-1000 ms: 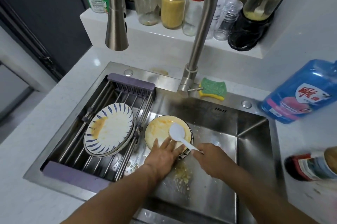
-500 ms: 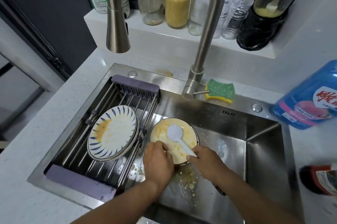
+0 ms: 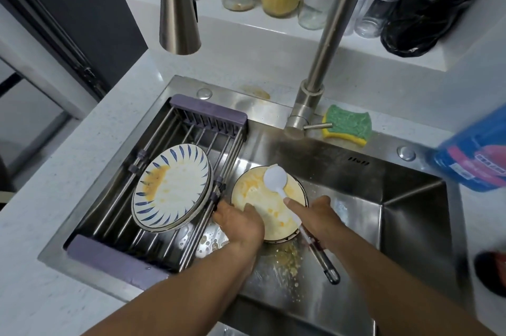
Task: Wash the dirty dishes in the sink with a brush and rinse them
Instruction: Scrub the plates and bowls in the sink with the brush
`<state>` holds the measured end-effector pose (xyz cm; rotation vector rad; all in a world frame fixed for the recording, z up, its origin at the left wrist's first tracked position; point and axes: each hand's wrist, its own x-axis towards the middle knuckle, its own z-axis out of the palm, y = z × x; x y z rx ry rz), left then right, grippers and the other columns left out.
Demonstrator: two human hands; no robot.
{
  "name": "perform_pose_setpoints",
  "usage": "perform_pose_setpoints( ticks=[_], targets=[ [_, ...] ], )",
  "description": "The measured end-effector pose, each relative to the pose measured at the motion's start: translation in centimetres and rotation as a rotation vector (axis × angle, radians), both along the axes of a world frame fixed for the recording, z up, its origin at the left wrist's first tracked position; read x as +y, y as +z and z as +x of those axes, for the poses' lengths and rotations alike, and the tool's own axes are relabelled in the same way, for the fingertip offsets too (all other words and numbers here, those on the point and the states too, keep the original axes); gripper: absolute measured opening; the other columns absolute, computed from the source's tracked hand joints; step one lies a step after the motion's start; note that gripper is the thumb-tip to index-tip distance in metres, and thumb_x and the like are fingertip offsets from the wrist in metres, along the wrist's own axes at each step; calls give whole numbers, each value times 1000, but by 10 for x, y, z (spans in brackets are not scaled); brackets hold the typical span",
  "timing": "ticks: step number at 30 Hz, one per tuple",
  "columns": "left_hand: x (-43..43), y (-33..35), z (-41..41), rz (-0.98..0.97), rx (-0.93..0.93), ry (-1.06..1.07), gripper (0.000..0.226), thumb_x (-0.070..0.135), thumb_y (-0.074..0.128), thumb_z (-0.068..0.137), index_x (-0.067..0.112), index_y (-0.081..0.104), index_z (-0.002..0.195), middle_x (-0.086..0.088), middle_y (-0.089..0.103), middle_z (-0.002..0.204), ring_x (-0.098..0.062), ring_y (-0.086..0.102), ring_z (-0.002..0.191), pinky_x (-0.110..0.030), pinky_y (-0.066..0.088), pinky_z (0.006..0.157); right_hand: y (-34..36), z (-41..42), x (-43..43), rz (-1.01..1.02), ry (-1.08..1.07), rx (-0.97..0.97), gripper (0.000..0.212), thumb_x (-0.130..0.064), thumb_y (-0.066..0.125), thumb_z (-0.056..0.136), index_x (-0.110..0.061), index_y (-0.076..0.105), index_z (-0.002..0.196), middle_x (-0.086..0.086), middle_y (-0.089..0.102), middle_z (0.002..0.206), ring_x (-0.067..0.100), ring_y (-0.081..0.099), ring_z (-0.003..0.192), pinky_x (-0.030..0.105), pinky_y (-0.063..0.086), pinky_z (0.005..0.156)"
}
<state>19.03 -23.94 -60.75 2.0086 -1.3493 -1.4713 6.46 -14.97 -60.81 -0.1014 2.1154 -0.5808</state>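
Note:
A round plate [image 3: 254, 193] smeared with yellow residue lies in the steel sink [image 3: 410, 215]. My left hand [image 3: 241, 223] grips its near-left rim. My right hand [image 3: 315, 215] holds the white-headed brush [image 3: 275, 178] by its handle, the head resting on the plate's far part; the dark handle end [image 3: 327, 267] sticks out toward me. A blue-striped plate [image 3: 175, 185] with orange stains, stacked on another plate, lies on the drying rack [image 3: 197, 122] over the sink's left half.
The faucet spout [image 3: 179, 7] hangs above the rack with no water running. A green-and-yellow sponge [image 3: 347, 124] lies by the faucet base. A blue detergent bottle [image 3: 476, 160] lies at the right. Jars and bottles line the shelf [image 3: 246, 23] behind. Food scraps [image 3: 287, 259] lie on the sink floor.
My left hand went from lying flat on the plate to gripping its near-left rim. My right hand slid up the brush handle, and the brush head moved toward the plate's far edge.

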Motion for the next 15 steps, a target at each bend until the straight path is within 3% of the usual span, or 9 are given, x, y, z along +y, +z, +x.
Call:
perform_pose_setpoints(
  ticks=[3, 5, 8, 10, 13, 15],
  targets=[
    [-4, 1, -3, 65, -1, 53, 62, 10, 64, 95, 0, 35, 148, -21, 30, 148, -42, 48, 128, -44, 41, 109, -17, -6, -4, -25, -51, -95, 129, -90, 73, 41, -27, 28, 145, 6, 62, 119, 30, 67, 98, 53, 58, 89],
    [-7, 0, -1, 100, -21, 84, 62, 11, 65, 93, -1, 37, 147, -23, 33, 148, -42, 48, 128, -41, 40, 107, -27, -7, -6, -64, -71, -160, 116, -90, 72, 47, -29, 36, 139, 8, 65, 119, 33, 73, 91, 53, 62, 77],
    [-6, 1, 6, 188, -35, 138, 63, 10, 65, 92, 2, 39, 149, -26, 39, 149, -41, 50, 129, -38, 42, 104, -39, -10, -9, -107, -97, -167, 124, -93, 73, 42, -32, 36, 143, 2, 63, 129, 31, 69, 108, 54, 61, 83],
    [-1, 2, 7, 274, -23, 105, 72, 20, 71, 92, 10, 34, 153, -23, 38, 151, -41, 51, 128, -40, 45, 101, -41, -11, -10, -149, -122, -200, 116, -86, 79, 47, -31, 40, 141, 0, 67, 124, 29, 70, 106, 47, 62, 76],
    [-9, -11, 7, 345, 162, 29, 79, 42, 78, 86, 17, 40, 150, -15, 56, 138, -34, 61, 114, -36, 55, 80, -43, -15, -11, -143, -98, -217, 122, -85, 83, 42, -29, 41, 141, 1, 70, 123, 27, 70, 107, 34, 56, 71],
    [-26, -18, 9, 433, 293, -1, 66, 50, 77, 84, 16, 57, 137, -11, 73, 117, -29, 72, 98, -34, 59, 72, -50, -20, -11, -123, -49, -229, 131, -85, 84, 36, -32, 38, 146, 2, 67, 130, 28, 68, 112, 34, 54, 71]
  ],
)
